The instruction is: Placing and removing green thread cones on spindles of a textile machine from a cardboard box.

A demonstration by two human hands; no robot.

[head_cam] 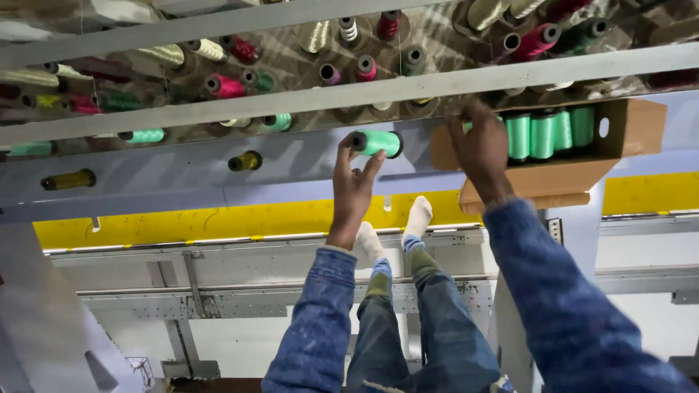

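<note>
While left hand (352, 191) grips green spool (378, 143); cardboard box (626, 131) beside.

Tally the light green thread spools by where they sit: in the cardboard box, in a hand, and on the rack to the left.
In the cardboard box: 4 light green spools
Held by the left hand: 1 light green spool
On the rack to the left: 3 that show clearly, one of them
Total: 8
The right hand reaches into the box and may hide more.

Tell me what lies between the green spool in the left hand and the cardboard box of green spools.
In the head view, only the right hand lies between the green spool held by the left hand and the cardboard box; it reaches in at the box's open end.
</note>
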